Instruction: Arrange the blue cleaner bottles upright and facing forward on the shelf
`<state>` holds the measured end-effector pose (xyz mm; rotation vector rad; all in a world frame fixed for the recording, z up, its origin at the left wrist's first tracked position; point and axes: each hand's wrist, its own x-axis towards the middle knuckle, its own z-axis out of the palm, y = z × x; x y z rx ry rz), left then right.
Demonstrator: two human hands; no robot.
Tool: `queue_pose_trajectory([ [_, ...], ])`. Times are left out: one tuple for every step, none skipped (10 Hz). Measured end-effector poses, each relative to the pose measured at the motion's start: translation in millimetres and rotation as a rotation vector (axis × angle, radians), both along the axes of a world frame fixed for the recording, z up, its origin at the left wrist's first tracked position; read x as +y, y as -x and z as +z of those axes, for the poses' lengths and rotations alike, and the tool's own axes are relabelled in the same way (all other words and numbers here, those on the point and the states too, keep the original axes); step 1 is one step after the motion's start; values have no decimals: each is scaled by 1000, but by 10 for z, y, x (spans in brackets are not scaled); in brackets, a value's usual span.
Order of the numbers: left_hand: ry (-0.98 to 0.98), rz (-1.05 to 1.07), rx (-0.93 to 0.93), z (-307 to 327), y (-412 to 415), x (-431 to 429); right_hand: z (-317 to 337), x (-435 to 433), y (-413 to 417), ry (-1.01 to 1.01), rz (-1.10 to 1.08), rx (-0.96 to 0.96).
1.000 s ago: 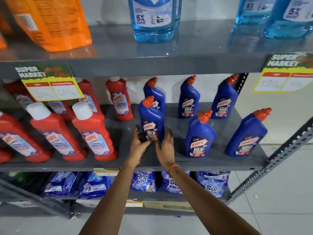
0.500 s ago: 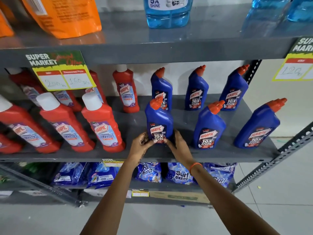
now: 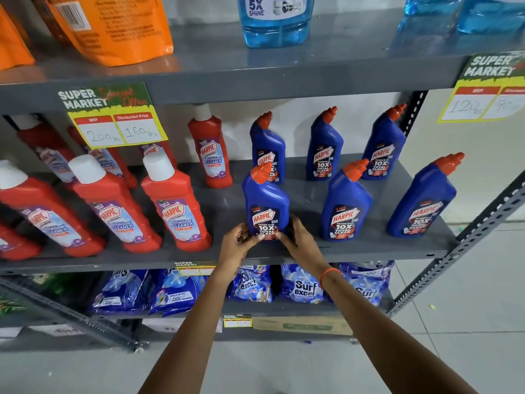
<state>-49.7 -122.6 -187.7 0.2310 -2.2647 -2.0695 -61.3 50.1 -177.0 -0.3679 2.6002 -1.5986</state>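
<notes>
left hand: clasps base of front-left blue bottle, fingers curled on its left side
right hand: same bottle, right side, thumb on label
held bottle: upright, label forward, on shelf front edge
other blue bottles: two right of hands, three behind
red bottles: left of hands

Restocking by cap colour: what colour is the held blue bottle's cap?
Orange-red cap, clearest in the head view.

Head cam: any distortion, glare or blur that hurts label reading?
Head view: wide-angle bowing tilts the outer bottles, such as the right front blue bottle; soft sheen on the upper shelf; the held blue bottle between the left hand and right hand reads sharp; edge labels soften.
</notes>
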Motion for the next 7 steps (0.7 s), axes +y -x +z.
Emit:
queue_pose_trajectory([
  [11,18,-16,23,1,1,17,14,20,-24,2,-25],
  [6,17,-13,116,-86,57,116,10,-21,-46,8,-74],
  [57,-3,-69,198,-131,79,185,10,-78,-71,-5,-78],
  [536,-81,-287,360,-134,144,360,87,-143,-223,-7,-35],
  [860,-196,-368,632,-299,376,680,200,-321,-462,106,13],
  [1089,-432,-270,1525,-556,1006,1566,563,-575,-825,271,121],
  [1219,-494,-136,2202,-711,1328,2290,844,-689,-1003,295,290],
])
